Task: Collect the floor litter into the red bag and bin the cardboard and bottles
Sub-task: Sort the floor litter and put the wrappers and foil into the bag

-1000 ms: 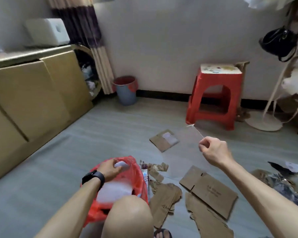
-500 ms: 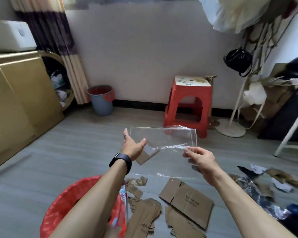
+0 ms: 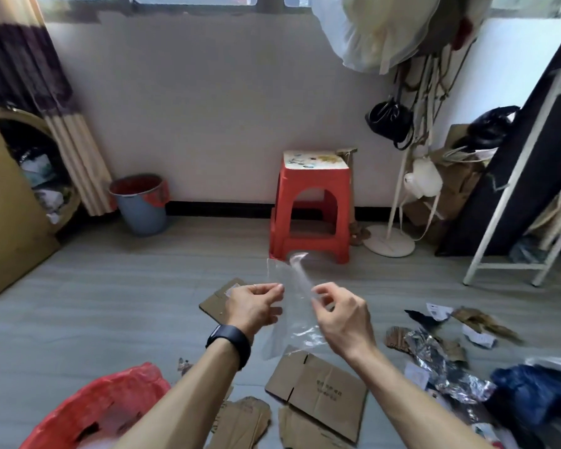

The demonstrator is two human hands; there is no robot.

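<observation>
Two hands are raised before the person and both grasp one clear plastic wrapper (image 3: 290, 280). The left hand (image 3: 256, 306), with one black band (image 3: 230, 341) on its wrist, pinches the wrapper's left edge in curled fingers; the right hand (image 3: 340, 319) pinches its right side between thumb and fingertips. The wrapper stands crumpled above the hands and hangs down between them, off the floor (image 3: 110, 303). One red bag (image 3: 104, 413) lies open on the floor at lower left, beside the left forearm. Four cardboard pieces show on the floor near the hands: one flattened box (image 3: 318, 396) below the right forearm, one smaller piece (image 3: 212, 304) behind the left hand, and two torn pieces (image 3: 240, 426) at the bottom edge. One blue-grey bin (image 3: 143, 205) with a red liner stands by the far wall (image 3: 224, 124), left of one red stool (image 3: 310, 202). One crumpled silver foil (image 3: 434, 354) lies at right among paper scraps (image 3: 476, 335)
</observation>
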